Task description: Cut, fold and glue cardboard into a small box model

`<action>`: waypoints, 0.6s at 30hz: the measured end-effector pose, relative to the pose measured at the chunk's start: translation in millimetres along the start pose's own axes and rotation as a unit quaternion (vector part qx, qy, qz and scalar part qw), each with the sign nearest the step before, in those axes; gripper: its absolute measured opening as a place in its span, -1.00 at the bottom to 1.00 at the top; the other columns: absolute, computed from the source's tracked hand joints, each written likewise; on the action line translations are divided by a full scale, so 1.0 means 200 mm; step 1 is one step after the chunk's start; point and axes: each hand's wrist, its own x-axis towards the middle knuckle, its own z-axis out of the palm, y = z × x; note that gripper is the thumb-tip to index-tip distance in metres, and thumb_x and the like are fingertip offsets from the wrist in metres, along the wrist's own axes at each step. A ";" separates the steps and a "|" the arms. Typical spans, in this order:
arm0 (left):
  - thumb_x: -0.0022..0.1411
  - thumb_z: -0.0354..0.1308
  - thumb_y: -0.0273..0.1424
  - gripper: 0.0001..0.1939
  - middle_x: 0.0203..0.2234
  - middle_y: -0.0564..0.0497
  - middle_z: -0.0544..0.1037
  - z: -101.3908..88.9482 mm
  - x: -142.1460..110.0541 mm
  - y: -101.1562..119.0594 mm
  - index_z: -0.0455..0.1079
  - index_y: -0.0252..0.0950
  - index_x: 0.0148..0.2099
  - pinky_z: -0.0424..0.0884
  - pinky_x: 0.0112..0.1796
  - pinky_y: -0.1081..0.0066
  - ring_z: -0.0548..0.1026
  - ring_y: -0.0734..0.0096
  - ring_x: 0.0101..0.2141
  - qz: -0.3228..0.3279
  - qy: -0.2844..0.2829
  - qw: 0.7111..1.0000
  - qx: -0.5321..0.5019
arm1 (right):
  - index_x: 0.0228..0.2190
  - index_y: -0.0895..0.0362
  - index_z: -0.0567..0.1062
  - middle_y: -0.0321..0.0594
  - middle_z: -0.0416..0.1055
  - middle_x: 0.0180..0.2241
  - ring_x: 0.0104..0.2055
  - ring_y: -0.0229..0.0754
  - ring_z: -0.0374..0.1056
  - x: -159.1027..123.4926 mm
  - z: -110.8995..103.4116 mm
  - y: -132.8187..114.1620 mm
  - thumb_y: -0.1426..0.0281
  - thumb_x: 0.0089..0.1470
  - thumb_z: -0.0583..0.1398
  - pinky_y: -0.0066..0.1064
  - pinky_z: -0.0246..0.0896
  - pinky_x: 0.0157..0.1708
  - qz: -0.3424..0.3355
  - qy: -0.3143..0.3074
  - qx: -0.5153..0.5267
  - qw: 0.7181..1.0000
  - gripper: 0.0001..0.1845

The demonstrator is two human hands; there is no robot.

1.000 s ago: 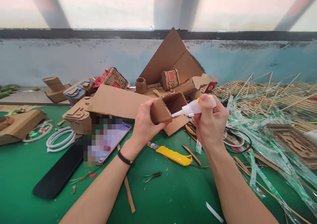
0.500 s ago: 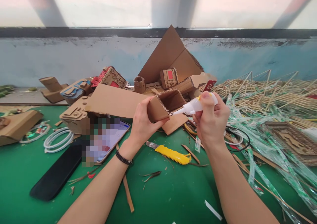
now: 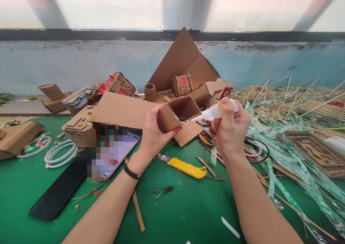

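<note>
My left hand grips a small open-ended cardboard box by its left side, thumb along the lower edge. The box's square opening faces up and toward me, showing its corrugated rim. In my right hand is a white glue bottle with a long pointed nozzle, tilted down to the left. The nozzle tip is at the box's near rim, right of the front corner. Below the box, a yellow utility knife lies on the green table with its blade out.
A phone and a black case lie to the left, near coiled white tubing. Cardboard models and a large cardboard sheet stand behind. Thin sticks and clear plastic wrappers crowd the right side.
The nozzle tip has moved slightly right along the box's near rim, away from the front corner. Both hands keep their holds, and the whole view has shifted a little.
</note>
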 end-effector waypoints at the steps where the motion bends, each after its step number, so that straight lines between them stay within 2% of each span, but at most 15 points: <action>1: 0.18 0.53 -0.13 -0.15 0.22 -0.15 0.51 0.00 0.00 0.00 0.21 -0.10 0.37 0.48 0.13 0.04 0.52 -0.02 0.17 -0.002 0.000 1.000 -0.003 | -0.52 -0.01 0.32 -0.49 0.02 -0.65 -0.71 -0.38 -0.09 0.01 0.00 0.00 -0.14 0.13 0.38 -0.41 -0.21 -0.77 -0.002 0.004 -0.002 1.000 -0.42; 10: 0.16 0.54 -0.13 -0.15 0.22 -0.15 0.51 0.00 0.00 0.00 0.22 -0.09 0.37 0.50 0.10 0.04 0.51 -0.02 0.18 -0.016 -0.006 1.000 -0.018 | -0.52 -0.01 0.33 -0.47 0.09 -0.63 -0.69 -0.35 -0.02 0.05 -0.03 0.03 -0.11 0.12 0.40 -0.40 -0.17 -0.78 -0.027 0.054 -0.017 0.998 -0.44; 14: 0.16 0.54 -0.12 -0.14 0.23 -0.15 0.50 0.00 0.00 0.00 0.22 -0.09 0.37 0.52 0.09 0.03 0.52 -0.02 0.19 -0.015 -0.011 0.999 -0.028 | -0.50 -0.01 0.33 -0.47 0.09 -0.63 -0.69 -0.34 -0.02 0.06 -0.06 0.05 -0.11 0.15 0.37 -0.39 -0.19 -0.76 -0.040 0.055 -0.027 0.997 -0.46; 18: 0.15 0.54 -0.14 -0.14 0.23 -0.17 0.51 0.00 0.00 -0.01 0.22 -0.09 0.37 0.53 0.10 0.02 0.52 -0.05 0.20 -0.022 -0.010 0.999 -0.040 | -0.46 -0.01 0.34 -0.47 0.11 -0.60 -0.66 -0.33 0.04 0.09 -0.09 0.05 -0.12 0.15 0.36 -0.38 -0.11 -0.72 -0.046 0.049 -0.033 0.997 -0.47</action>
